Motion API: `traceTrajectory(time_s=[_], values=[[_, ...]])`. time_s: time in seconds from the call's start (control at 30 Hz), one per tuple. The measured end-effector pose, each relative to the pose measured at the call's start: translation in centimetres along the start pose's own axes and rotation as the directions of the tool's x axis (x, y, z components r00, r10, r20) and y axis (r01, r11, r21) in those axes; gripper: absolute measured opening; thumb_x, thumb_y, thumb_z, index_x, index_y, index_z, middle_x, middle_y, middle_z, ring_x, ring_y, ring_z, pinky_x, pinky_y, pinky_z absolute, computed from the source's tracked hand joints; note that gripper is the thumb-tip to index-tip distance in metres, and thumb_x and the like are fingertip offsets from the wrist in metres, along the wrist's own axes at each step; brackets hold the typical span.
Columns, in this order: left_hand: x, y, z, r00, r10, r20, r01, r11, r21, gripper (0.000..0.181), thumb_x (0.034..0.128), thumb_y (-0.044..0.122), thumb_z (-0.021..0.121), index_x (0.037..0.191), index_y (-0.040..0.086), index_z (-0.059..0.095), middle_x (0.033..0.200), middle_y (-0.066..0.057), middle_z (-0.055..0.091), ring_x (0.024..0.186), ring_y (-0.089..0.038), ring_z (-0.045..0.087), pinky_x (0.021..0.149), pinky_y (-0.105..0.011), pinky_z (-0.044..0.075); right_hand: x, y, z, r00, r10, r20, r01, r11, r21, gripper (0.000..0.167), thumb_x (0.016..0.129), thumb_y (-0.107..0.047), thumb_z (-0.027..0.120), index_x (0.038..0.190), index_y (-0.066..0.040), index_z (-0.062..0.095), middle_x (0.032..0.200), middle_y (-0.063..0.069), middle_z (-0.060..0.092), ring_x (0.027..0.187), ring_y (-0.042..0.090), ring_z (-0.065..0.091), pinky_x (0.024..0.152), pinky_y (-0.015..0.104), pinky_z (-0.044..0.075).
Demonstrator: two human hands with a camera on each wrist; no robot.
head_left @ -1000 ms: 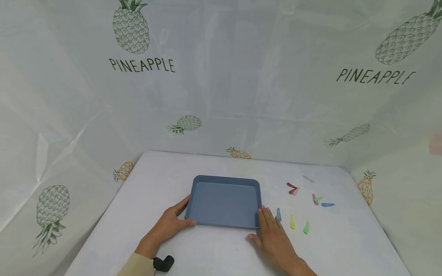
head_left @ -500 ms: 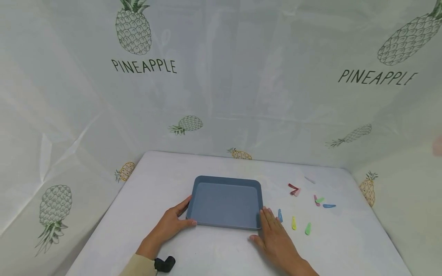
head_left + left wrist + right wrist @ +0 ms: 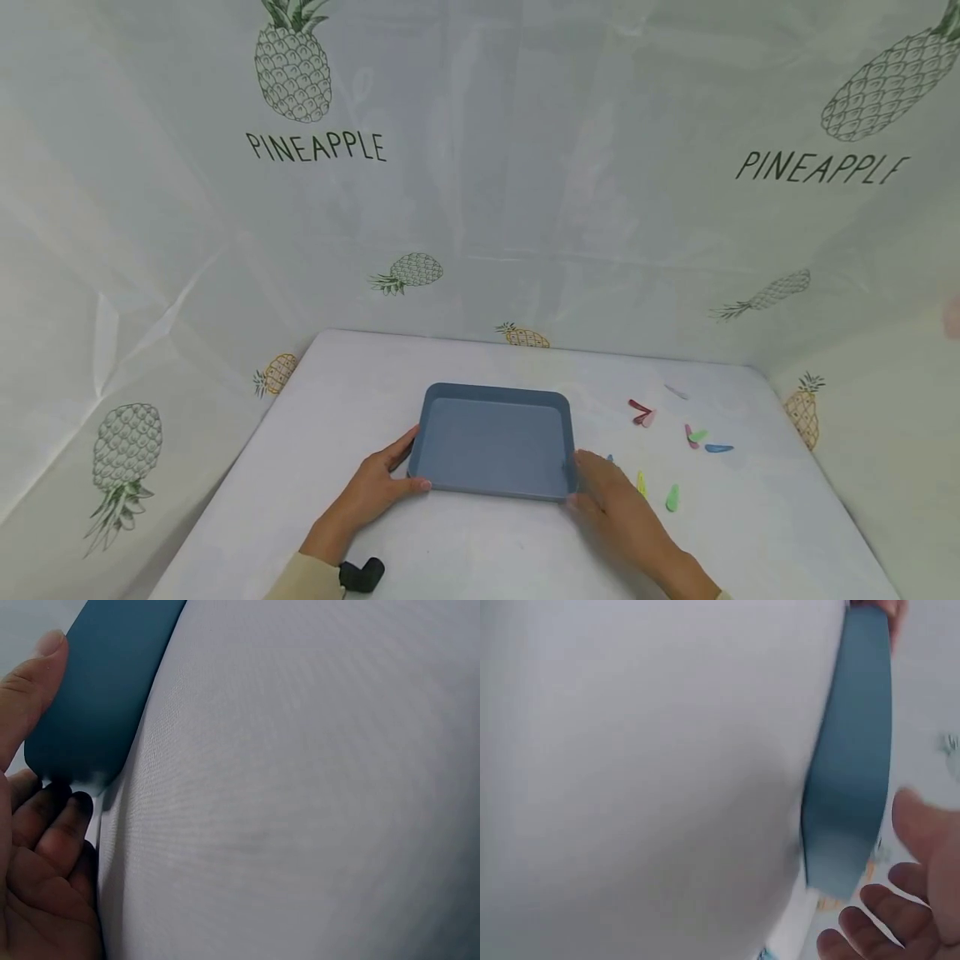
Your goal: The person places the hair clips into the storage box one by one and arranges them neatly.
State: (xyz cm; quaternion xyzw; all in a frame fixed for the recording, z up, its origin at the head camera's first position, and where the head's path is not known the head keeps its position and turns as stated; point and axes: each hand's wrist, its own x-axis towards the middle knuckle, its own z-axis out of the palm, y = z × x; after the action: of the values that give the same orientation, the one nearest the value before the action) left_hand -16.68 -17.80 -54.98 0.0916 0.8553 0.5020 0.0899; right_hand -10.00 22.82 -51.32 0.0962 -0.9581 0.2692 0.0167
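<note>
A shallow blue-grey tray (image 3: 491, 443) lies flat on the white table. My left hand (image 3: 369, 492) holds its front-left corner, thumb against the front wall and fingers at the left side; the left wrist view shows the thumb (image 3: 34, 682) on the tray wall (image 3: 105, 690). At the front-right corner is my right hand (image 3: 622, 512), turned on edge with thumb and fingers spread. In the right wrist view its loosely bent fingers (image 3: 877, 915) stand apart from the tray's end (image 3: 840, 847). A blue snap hair clip is mostly hidden behind the right hand.
Right of the tray lie several snap hair clips: a yellow one (image 3: 641, 484), a green one (image 3: 672, 498), a blue one (image 3: 718, 448), a red group (image 3: 640, 408) and a pale one (image 3: 677, 392). White pineapple-print sheeting (image 3: 525, 208) stands behind the table.
My right hand has turned from lying flat, palm down, beside the tray to standing on edge, its thumb now near the front-right corner. The left hand keeps its hold; the tray stays put.
</note>
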Motion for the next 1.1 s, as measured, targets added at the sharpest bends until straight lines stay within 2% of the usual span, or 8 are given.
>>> traceTrajectory(time_s=[0.1, 0.2, 0.43, 0.5, 0.6, 0.83, 1.1], values=[[0.0, 0.0, 0.1, 1.000, 0.001, 0.000, -0.001, 1.000, -0.006, 0.100, 0.0806, 0.046, 0.091, 0.164, 0.029, 0.039, 0.166, -0.007, 0.042, 0.154, -0.037, 0.039, 0.126, -0.062, 0.030, 0.8, 1.2, -1.4, 0.995, 0.089, -0.055, -0.083, 0.991, 0.107, 0.056, 0.101, -0.022, 0.074, 0.152, -0.010, 0.056, 0.153, 0.016, 0.058, 0.144, 0.043, 0.051, 0.115, 0.064, 0.045], [0.0, 0.0, 0.1, 1.000, 0.001, 0.003, -0.001, 1.000, -0.008, 0.100, 0.0811, 0.046, 0.091, 0.165, 0.029, 0.039, 0.167, -0.006, 0.042, 0.155, -0.037, 0.039, 0.126, -0.062, 0.030, 1.6, 2.8, -2.4, 0.982, 0.173, -0.078, -0.158, 0.972, 0.172, 0.051, 0.101, -0.019, 0.072, 0.150, -0.012, 0.059, 0.151, 0.017, 0.059, 0.139, 0.045, 0.055, 0.111, 0.066, 0.047], [0.0, 0.0, 0.1, 1.000, -0.012, 0.008, 0.012, 1.000, -0.019, 0.099, 0.0817, 0.045, 0.091, 0.165, 0.028, 0.039, 0.167, -0.006, 0.042, 0.155, -0.037, 0.039, 0.126, -0.062, 0.029, 2.5, 5.8, -3.3, 0.958, 0.285, -0.031, -0.266, 0.923, 0.280, 0.048, 0.101, -0.022, 0.074, 0.147, -0.013, 0.063, 0.151, 0.019, 0.058, 0.137, 0.044, 0.055, 0.110, 0.064, 0.048], [0.0, 0.0, 0.1, 1.000, -0.013, 0.010, 0.014, 1.000, -0.028, 0.099, 0.0819, 0.044, 0.091, 0.165, 0.027, 0.039, 0.167, -0.006, 0.042, 0.155, -0.037, 0.039, 0.126, -0.062, 0.029, 2.7, 6.4, -3.4, 0.956, 0.292, -0.024, -0.273, 0.917, 0.290, 0.047, 0.101, -0.024, 0.074, 0.146, -0.014, 0.065, 0.150, 0.018, 0.060, 0.137, 0.042, 0.054, 0.110, 0.064, 0.048], [-0.1, 0.0, 0.0, 1.000, -0.008, 0.009, 0.009, 1.000, -0.029, 0.099, 0.0825, 0.044, 0.090, 0.165, 0.027, 0.039, 0.167, -0.006, 0.042, 0.155, -0.037, 0.038, 0.126, -0.062, 0.029, 2.9, 6.9, -3.5, 0.961, 0.277, -0.016, -0.262, 0.925, 0.276, 0.045, 0.100, -0.023, 0.074, 0.144, -0.013, 0.066, 0.150, 0.017, 0.060, 0.136, 0.042, 0.054, 0.111, 0.064, 0.046], [-0.2, 0.2, -0.1, 1.000, -0.009, 0.020, 0.010, 0.999, -0.042, 0.099, 0.0831, 0.042, 0.091, 0.165, 0.026, 0.038, 0.167, -0.007, 0.041, 0.155, -0.038, 0.037, 0.127, -0.063, 0.028, 3.0, 7.9, -3.3, 0.969, 0.246, -0.009, -0.238, 0.947, 0.217, 0.041, 0.098, -0.019, 0.075, 0.137, -0.009, 0.070, 0.146, 0.023, 0.061, 0.142, 0.049, 0.048, 0.115, 0.072, 0.037], [-0.2, 0.2, -0.2, 1.000, -0.012, 0.021, 0.013, 0.999, -0.031, 0.099, 0.0830, 0.042, 0.091, 0.165, 0.026, 0.038, 0.167, -0.007, 0.041, 0.155, -0.037, 0.038, 0.127, -0.063, 0.028, 3.0, 7.7, -2.5, 0.964, 0.264, -0.007, -0.260, 0.952, 0.162, 0.044, 0.096, -0.019, 0.077, 0.138, -0.009, 0.070, 0.145, 0.023, 0.061, 0.140, 0.049, 0.045, 0.115, 0.073, 0.034]])
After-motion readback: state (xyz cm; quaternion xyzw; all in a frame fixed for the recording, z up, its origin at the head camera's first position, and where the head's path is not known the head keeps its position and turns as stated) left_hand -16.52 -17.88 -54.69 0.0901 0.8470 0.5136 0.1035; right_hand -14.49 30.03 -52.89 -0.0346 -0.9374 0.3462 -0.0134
